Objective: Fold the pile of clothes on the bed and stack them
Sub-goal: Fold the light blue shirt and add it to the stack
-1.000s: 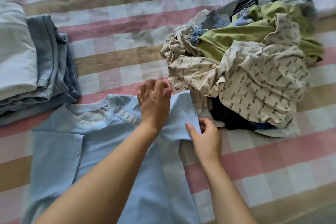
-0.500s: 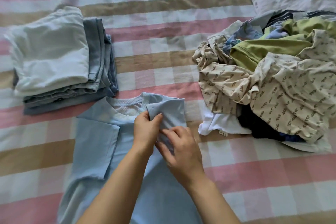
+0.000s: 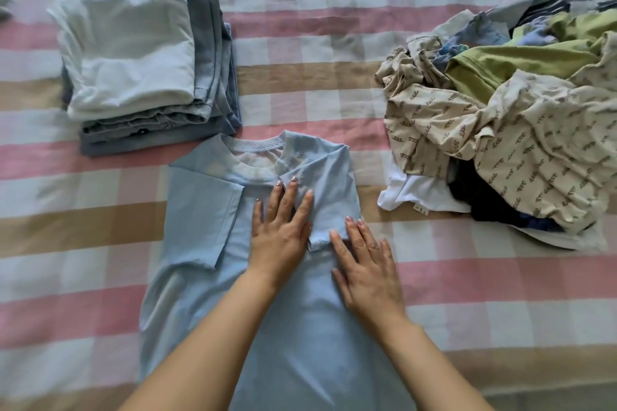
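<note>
Pressing the blue shirt (image 3: 200, 210) — left hand (image 3: 278, 233), right hand (image 3: 365, 267) — both flat, fingers (image 3: 289, 193) straight.

The left forearm (image 3: 207, 337) and right forearm (image 3: 430, 357) are bare up to the wrists, smooth and slender, with no cloth on them. The left grip (image 3: 278, 230) is a bare hand with long fingers and pale, faintly glossy fingernails (image 3: 293, 179). The right grip (image 3: 367, 270) is bare too, with similar pale nails; a faint mark on one finger is too blurred to identify.
</note>
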{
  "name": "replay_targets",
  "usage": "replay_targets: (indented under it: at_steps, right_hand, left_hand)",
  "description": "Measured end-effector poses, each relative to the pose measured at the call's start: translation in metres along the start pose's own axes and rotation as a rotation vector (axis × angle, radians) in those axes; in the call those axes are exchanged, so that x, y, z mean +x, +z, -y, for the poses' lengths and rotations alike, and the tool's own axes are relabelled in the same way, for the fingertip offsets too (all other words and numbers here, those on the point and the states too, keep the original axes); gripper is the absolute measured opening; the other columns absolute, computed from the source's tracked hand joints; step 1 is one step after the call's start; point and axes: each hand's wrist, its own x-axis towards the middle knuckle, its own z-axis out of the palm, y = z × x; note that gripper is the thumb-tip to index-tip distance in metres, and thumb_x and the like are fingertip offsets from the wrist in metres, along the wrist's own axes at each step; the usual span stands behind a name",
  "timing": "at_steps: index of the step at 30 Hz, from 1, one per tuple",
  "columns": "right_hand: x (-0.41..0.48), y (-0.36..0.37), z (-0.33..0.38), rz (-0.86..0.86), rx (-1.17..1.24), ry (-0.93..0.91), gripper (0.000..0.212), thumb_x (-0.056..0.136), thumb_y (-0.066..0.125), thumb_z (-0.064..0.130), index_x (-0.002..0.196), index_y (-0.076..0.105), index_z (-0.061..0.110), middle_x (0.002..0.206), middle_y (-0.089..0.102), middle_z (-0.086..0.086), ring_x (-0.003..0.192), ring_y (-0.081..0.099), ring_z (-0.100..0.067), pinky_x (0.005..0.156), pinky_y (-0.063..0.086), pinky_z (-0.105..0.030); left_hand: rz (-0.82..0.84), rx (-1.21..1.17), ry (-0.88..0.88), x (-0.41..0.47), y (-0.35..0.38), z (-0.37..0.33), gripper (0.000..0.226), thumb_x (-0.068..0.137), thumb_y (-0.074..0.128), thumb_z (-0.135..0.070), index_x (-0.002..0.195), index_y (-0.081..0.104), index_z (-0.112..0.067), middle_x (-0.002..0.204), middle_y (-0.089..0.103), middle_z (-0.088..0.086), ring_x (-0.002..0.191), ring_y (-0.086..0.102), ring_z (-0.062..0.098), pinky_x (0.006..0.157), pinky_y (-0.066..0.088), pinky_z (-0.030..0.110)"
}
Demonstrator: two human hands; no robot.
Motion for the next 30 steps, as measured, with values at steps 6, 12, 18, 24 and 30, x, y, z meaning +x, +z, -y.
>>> replay_targets:
  at_steps: [6, 12, 18, 24, 30]
  right_hand:
    - [-0.089, -0.011, -0.016, 0.007, 0.128, 0.408, 0.05, 0.082, 0.056, 0.038, 0.12, 0.061, 0.005, 0.11, 0.064, -0.018, 0.096, 0.061, -0.038, 0.078, 0.049, -0.048]
    - [-0.147, -0.014, -0.007, 0.065, 0.385, 0.744, 0.021, 0.08, 0.071, 0.027, 0.07, 0.06, 0.013, 0.063, 0.047, 0.005, 0.079, 0.055, -0.034, 0.072, 0.03, -0.038]
    - [-0.171, -0.008, -0.011, 0.07, 0.67, 0.877, 0.018, 0.083, 0.068, 0.023, 0.095, 0.063, 0.012, 0.085, 0.065, -0.007, 0.085, 0.059, -0.029, 0.084, 0.046, -0.046]
    - [-0.212, 0.007, -0.005, 0.207, 0.945, 0.978, 0.007, 0.083, 0.067, 0.008, 0.089, 0.065, 0.005, 0.085, 0.068, -0.014, 0.078, 0.061, -0.022, 0.057, 0.04, -0.004]
    - [-0.222, 0.015, -0.008, 0.194, 1.038, 1.059, 0.007, 0.088, 0.059, 0.005, 0.086, 0.065, 0.005, 0.077, 0.066, -0.011, 0.071, 0.053, -0.018, 0.052, 0.038, -0.006]
  left_hand:
    - [-0.059, 0.027, -0.052, -0.099, -0.008, 0.029, 0.052, 0.085, 0.037, -0.035, 0.126, 0.057, -0.011, 0.136, 0.051, 0.015, 0.126, 0.047, 0.034, 0.103, 0.032, 0.051]
    - [-0.284, -0.18, -0.498, -0.198, -0.016, 0.063, 0.05, 0.085, 0.049, -0.031, 0.126, 0.052, -0.002, 0.132, 0.047, 0.024, 0.121, 0.038, 0.038, 0.099, 0.031, 0.05]
    - [-0.318, -0.335, -0.769, -0.246, -0.008, 0.079, 0.065, 0.075, 0.074, -0.009, 0.131, 0.044, 0.004, 0.13, 0.042, 0.029, 0.124, 0.035, 0.042, 0.107, 0.019, 0.042]
    - [-0.459, -0.706, -1.031, -0.28, 0.007, 0.086, 0.029, 0.08, 0.066, 0.001, 0.107, 0.055, 0.003, 0.101, 0.056, 0.023, 0.093, 0.052, 0.035, 0.079, 0.04, 0.029]
    - [-0.277, -0.839, -1.122, -0.303, 0.026, 0.097, 0.01, 0.084, 0.063, -0.003, 0.086, 0.058, 0.006, 0.089, 0.059, 0.025, 0.081, 0.054, 0.029, 0.077, 0.046, 0.036]
